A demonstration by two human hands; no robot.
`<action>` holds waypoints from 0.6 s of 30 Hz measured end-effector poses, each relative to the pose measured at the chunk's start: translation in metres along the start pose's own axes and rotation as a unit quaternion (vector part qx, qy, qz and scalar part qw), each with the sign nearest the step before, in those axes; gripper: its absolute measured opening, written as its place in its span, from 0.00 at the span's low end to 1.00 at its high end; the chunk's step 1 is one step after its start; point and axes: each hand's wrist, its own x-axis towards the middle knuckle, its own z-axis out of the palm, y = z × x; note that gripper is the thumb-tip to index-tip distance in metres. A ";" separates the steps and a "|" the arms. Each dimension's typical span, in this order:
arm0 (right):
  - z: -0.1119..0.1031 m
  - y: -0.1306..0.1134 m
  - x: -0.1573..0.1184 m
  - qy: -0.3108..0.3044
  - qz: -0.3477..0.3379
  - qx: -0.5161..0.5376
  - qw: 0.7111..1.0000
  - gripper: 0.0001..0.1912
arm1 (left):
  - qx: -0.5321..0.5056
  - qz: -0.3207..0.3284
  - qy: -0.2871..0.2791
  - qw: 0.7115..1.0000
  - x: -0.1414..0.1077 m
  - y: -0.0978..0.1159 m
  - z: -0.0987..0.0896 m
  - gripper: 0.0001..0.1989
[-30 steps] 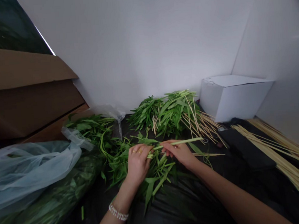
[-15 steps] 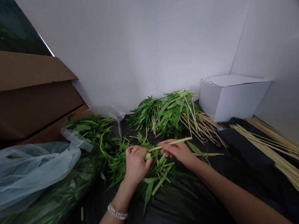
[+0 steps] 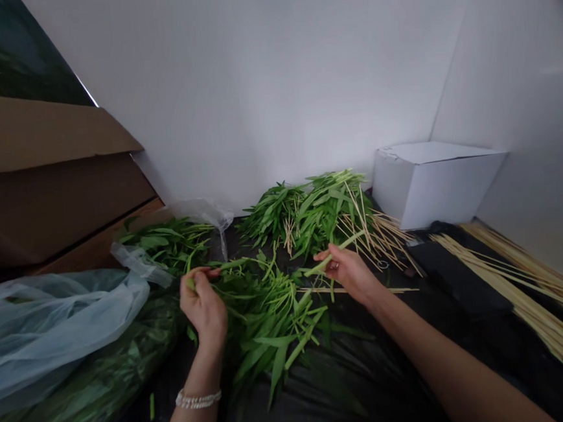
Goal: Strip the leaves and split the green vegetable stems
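Note:
My left hand (image 3: 204, 308) is closed on a leafy green stem (image 3: 234, 264), which looks like water spinach and points right from the fingertips. My right hand (image 3: 352, 272) pinches a short, thick length of pale green stem (image 3: 318, 266), tilted up to the right. The two hands are well apart. Between and below them lies a loose pile of water spinach (image 3: 271, 322) with cut stems facing right. Thin wooden skewers (image 3: 385, 290) lie flat just beneath my right hand.
Bunches of greens (image 3: 330, 210) and scattered skewers (image 3: 390, 235) sit against the wall. A white box (image 3: 436, 189), a black flat object (image 3: 462, 281) and long skewers (image 3: 528, 308) are right. Left are a plastic bag of greens (image 3: 51, 326) and a cardboard box (image 3: 51, 203).
My hands have moved apart: the left went left with a leafy stem, the right slightly up and right with a short stem piece. The long stem that spanned both hands is now separated.

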 end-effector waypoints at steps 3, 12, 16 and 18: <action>-0.007 -0.006 0.004 0.004 -0.003 0.015 1.000 0.19 | 0.029 0.048 0.076 0.995 0.012 0.002 -0.009 0.15; -0.020 -0.004 -0.004 -0.070 -0.057 -0.692 0.716 0.14 | 0.297 0.162 -0.278 0.899 -0.009 -0.013 0.003 0.11; -0.015 -0.005 -0.009 -0.039 -0.070 -0.798 0.597 0.19 | 0.404 0.139 -0.363 0.828 -0.021 -0.020 0.018 0.12; -0.012 -0.006 -0.010 -0.014 -0.111 -0.805 0.583 0.19 | 0.437 0.126 -0.385 0.803 -0.023 -0.022 0.022 0.13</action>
